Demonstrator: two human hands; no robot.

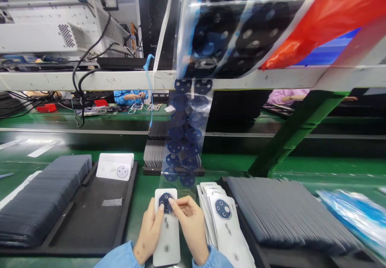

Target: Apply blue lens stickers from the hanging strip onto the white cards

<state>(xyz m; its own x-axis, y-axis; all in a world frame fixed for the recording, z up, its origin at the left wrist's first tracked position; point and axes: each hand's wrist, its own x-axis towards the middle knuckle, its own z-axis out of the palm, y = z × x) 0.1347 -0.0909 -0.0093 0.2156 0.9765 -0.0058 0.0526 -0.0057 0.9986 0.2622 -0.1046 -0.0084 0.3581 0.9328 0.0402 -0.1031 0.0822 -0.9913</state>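
One disc on the panel under the fingers, many more on the strip

In the head view, a white panel (pixel 167 236) stood centrally at the near edge of the bench, between the person's hands, with a dark blue disc (pixel 165 203) lying over its upper end. The left hand (pixel 149 226) grasped the panel's left edge, its thumb at the disc's lower rim. The right hand (pixel 193 224) had its thumb and forefinger together at the disc's right side; whether they pinched the disc or only pressed it, I could not tell. The disc looked nearly in place, though this panel did not seem finished.

Just to the right lay a fanned stack of white panels (pixel 226 236); the top one carried its own disc and seemed done, while those beneath were mostly covered. Rows of discs remained on the hanging clear strip (pixel 197 111) beyond the hands. A lone panel (pixel 107 164) at the far end of the left tray (pixel 87 219) showed only a pale round patch, so it appeared undone.
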